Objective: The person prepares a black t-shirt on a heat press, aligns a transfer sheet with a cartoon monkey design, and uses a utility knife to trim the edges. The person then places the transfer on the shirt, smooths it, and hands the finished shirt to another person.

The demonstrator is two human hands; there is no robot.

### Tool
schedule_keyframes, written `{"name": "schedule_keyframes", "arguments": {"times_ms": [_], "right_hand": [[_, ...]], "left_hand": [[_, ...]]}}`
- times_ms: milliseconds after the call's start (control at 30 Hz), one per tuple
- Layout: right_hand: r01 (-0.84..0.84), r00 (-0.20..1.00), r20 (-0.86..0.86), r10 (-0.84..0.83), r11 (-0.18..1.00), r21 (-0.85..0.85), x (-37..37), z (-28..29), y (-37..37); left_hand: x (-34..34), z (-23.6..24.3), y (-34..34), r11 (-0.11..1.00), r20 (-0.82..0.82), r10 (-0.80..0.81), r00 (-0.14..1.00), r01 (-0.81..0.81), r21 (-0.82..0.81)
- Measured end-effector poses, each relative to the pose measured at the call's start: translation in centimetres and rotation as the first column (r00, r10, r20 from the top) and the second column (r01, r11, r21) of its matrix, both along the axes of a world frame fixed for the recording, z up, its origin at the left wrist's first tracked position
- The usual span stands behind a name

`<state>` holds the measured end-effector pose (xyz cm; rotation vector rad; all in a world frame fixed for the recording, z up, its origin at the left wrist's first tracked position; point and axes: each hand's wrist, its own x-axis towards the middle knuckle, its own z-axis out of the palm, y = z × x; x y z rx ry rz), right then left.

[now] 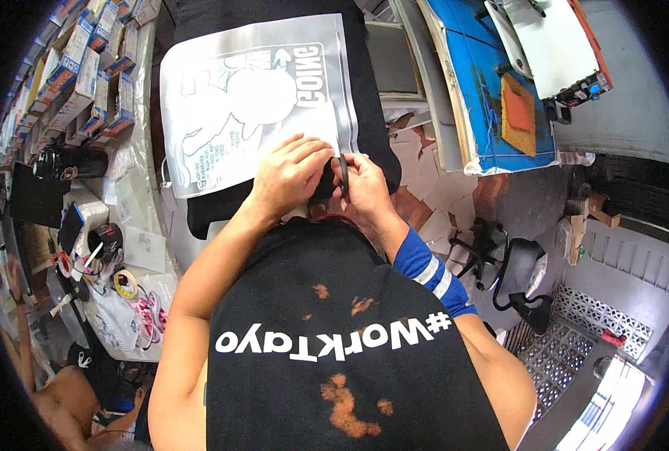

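- The right hand [364, 184] is closed around a slim dark tool [343, 177], probably scissors, whose long axis points away from the person, roughly in line with the sheet's right edge.
- The left hand [293, 173] lies just beside it, fingers together over the sheet; whether it pinches anything underneath, I cannot tell.
- The printed clear sheet [252, 143] spreads ahead and left of the right hand, its near-right corner nearest both hands.
- Beneath, the black-covered worktop [373, 128] shows along its right edge and near-left corner.
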<state>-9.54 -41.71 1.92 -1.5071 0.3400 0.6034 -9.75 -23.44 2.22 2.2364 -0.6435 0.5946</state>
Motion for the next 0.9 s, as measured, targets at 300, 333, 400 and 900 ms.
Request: {"name": "schedule_keyframes", "arguments": {"times_ms": [300, 333, 400, 900], "right_hand": [[-0.038, 0.997, 0.071, 0.040, 0.999, -0.037, 2.5, -0.6, 0.0], [-0.040, 0.997, 0.068, 0.044, 0.998, -0.050, 2.5, -0.5, 0.0], [-0.042, 0.997, 0.062, 0.046, 0.997, -0.058, 2.5, -0.4, 0.0], [-0.045, 0.999, 0.011, 0.045, 0.999, 0.016, -0.4, -1.6, -1.1]], "left_hand": [[-1.6, 1.6, 0.1, 0.999, 0.032, 0.001, 0.999, 0.000, -0.035], [-1.6, 1.6, 0.2, 0.999, 0.033, 0.003, 0.999, -0.002, -0.037], [-1.8, 1.6, 0.3, 0.999, 0.029, 0.007, 1.000, -0.006, -0.039], [-2.4, 0.7, 0.1, 0.995, 0.010, -0.026, 1.000, 0.027, -0.092]]}}
